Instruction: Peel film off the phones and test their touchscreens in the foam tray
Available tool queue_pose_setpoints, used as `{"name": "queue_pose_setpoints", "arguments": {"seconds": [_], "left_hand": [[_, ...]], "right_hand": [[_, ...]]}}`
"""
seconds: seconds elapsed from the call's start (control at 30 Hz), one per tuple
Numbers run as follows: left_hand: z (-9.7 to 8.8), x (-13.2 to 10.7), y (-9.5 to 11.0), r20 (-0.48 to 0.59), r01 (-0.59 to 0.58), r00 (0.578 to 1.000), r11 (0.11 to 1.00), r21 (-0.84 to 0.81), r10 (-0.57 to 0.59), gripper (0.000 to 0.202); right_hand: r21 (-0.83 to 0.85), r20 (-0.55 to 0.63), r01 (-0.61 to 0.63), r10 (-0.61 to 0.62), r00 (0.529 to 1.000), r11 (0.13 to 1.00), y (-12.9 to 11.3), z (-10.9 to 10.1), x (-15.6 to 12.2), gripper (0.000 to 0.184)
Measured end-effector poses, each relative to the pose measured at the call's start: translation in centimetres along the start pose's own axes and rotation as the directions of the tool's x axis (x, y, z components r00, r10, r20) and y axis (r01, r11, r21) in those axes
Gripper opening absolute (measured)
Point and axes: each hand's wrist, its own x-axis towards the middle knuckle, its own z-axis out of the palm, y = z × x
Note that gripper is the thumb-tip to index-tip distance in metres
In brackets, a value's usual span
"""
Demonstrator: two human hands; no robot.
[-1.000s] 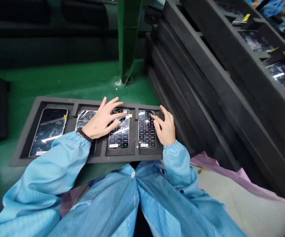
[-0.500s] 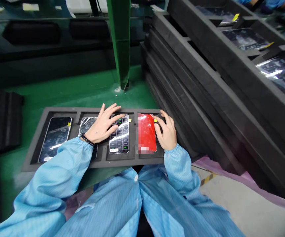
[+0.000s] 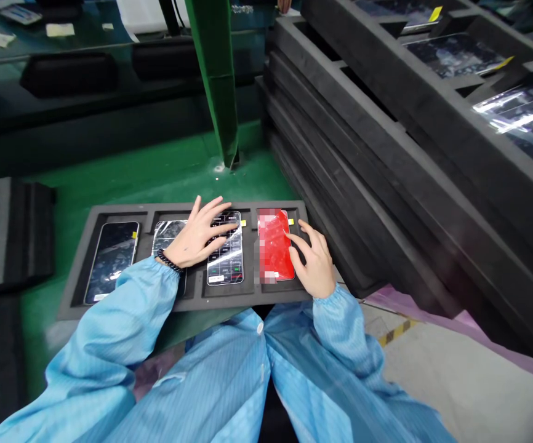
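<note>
A black foam tray (image 3: 229,301) lies in front of me with smartphones in its compartments. My left hand (image 3: 197,237), fingers spread, hovers over or touches the third phone (image 3: 226,264), whose screen shows a grid of buttons. Under that wrist, the second phone (image 3: 167,231) is partly hidden. At the tray's left end lies a dark-screened phone (image 3: 112,258) with a yellow tab. In the right compartment a phone with a bright red screen (image 3: 279,252) lies beside my right hand (image 3: 315,258). That hand's fingers are apart, its index fingertip at the red screen's right edge.
Tall stacks of black foam trays (image 3: 340,154) rise on the right, the top one holding phones (image 3: 460,55). More trays (image 3: 21,240) stand at the left. A green post (image 3: 215,80) rises from the green tabletop (image 3: 156,178) behind my tray.
My right hand has shifted slightly down, its index finger now at the red screen's edge. The left hand stays over the third phone. The whole view has shifted a little.
</note>
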Motion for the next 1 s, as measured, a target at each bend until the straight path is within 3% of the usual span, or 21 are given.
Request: {"name": "queue_pose_setpoints", "arguments": {"seconds": [0.23,0.4,0.53,0.73,1.0], "left_hand": [[-0.2,0.2,0.5,0.034,-0.143,0.989,0.988,-0.055,0.145,0.045],[0.0,0.1,0.5,-0.087,-0.019,0.996,0.999,-0.030,0.017,0.054],[0.1,0.1,0.5,-0.097,0.095,0.991,0.995,-0.008,-0.095,0.058],[0.2,0.2,0.7,0.004,0.113,0.994,0.994,0.016,-0.113,0.053],[-0.2,-0.2,1.1,-0.112,0.162,0.981,0.986,0.024,-0.159,0.054]], "right_hand": [[0.032,0.016,-0.003,0.002,1.000,0.999,0.3,0.3,0.2,0.030],[0.050,0.011,-0.007,0.007,1.000,0.999,0.4,0.3,0.1,0.029],[0.054,0.010,-0.013,0.012,1.000,0.998,0.3,0.3,0.1,0.029],[0.048,0.009,-0.001,0.000,1.000,0.999,0.3,0.2,0.2,0.029],[0.055,0.008,-0.003,0.003,1.000,0.998,0.4,0.1,0.3,0.032]]}}
